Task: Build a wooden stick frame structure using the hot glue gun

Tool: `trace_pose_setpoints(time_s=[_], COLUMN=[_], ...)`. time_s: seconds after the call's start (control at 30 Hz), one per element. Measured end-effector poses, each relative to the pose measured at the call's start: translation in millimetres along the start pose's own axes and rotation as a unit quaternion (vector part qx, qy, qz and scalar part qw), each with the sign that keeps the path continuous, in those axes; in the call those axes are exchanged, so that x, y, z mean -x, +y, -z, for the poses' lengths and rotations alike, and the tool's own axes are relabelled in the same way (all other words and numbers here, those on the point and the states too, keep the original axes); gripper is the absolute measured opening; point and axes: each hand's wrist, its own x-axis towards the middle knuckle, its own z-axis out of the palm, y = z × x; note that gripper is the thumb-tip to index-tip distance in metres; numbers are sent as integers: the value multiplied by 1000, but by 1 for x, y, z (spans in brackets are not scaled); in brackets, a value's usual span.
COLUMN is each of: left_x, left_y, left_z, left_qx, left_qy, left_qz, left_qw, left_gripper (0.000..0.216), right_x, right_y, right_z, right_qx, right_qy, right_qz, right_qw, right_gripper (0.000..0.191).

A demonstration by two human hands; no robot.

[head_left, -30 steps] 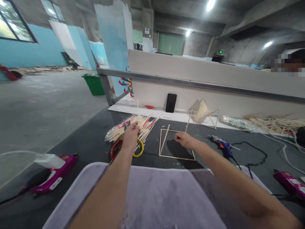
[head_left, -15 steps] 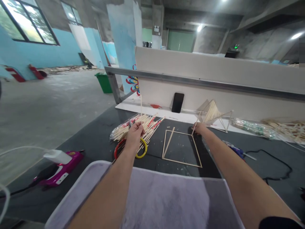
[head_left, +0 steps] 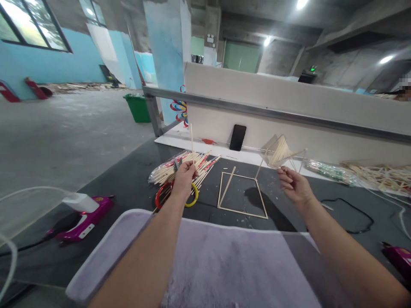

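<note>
My left hand [head_left: 185, 177] is closed on a thin wooden stick [head_left: 192, 141] and holds it upright over a pile of sticks in a plastic bag [head_left: 167, 171]. My right hand [head_left: 293, 186] hovers with loosely curled, parted fingers and nothing in it. It is just right of a square stick frame [head_left: 241, 211] lying flat on the dark table [head_left: 128, 188]. One stick leans up from the frame's left side and another rises from its far right corner.
A red ring [head_left: 159, 197] and a yellow ring [head_left: 195, 199] lie under my left hand. A pink glue gun [head_left: 86, 216] is at the left. A phone [head_left: 238, 137] leans on the white wall, with a stick pyramid [head_left: 282, 153] beside it. A black cable [head_left: 353, 214] lies at the right and a grey cloth [head_left: 208, 265] near me.
My right hand has left the frame's far right corner and drawn back to the right, above the table. My left hand still holds the upright stick in the same place.
</note>
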Motion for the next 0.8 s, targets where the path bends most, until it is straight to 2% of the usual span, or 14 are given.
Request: trace_pose_setpoints(time_s=[0.07, 0.13, 0.2, 0.23, 0.27, 0.3, 0.33, 0.37, 0.43, 0.5, 0.63, 0.73, 0.8], left_x=[0, 0, -1, -1, -2, -3, -4, -5, -6, -7, -7, -6, -6], left_y=[0, 1, 1, 1, 1, 1, 1, 0, -1, -2, -4, -5, -5], left_z=[0, 2, 4, 5, 6, 7, 9, 10, 12, 14, 14, 13, 13], left_qx=[4, 6, 8, 8, 6, 1, -5, -10, -14, -15, -25, -27, -26], left_qy=[5, 9, 11, 9, 8, 9, 13, 18, 30, 36, 37, 41, 47], left_qz=[1, -4, -15, -23, -31, -38, -44, -48, -55, -65, -78, -77, -81], left_qw=[1000, 1000, 1000, 1000, 999, 999, 999, 999, 998, 997, 996, 996, 995], left_gripper=[24, 23, 22, 21, 20, 20, 19, 18, 17, 17, 17, 17, 16], right_x=[7, 0, -19, -32, -48, -63, -79, -94, -120, -137, -152, -156, -156], right_y=[4, 13, 27, 34, 42, 50, 58, 65, 78, 89, 99, 99, 97], right_z=[-24, -50, -74, -86, -97, -108, -117, -125, -137, -144, -146, -148, -155], right_qx=[-24, -5, 74, 147, 253, 388, 523, 563, 605, 634, 676, 684, 675], right_qy=[-29, -63, -97, -100, -102, -90, -80, -76, -81, -95, -122, -142, -158], right_qz=[-19, -45, -65, -64, -60, -47, -32, -30, -23, -24, -22, -6, 16], right_qw=[999, 997, 990, 982, 960, 916, 848, 823, 791, 767, 726, 716, 720], right_gripper=[12, 16, 22, 26, 28, 29, 28, 23, 13, 11, 9, 7, 8])
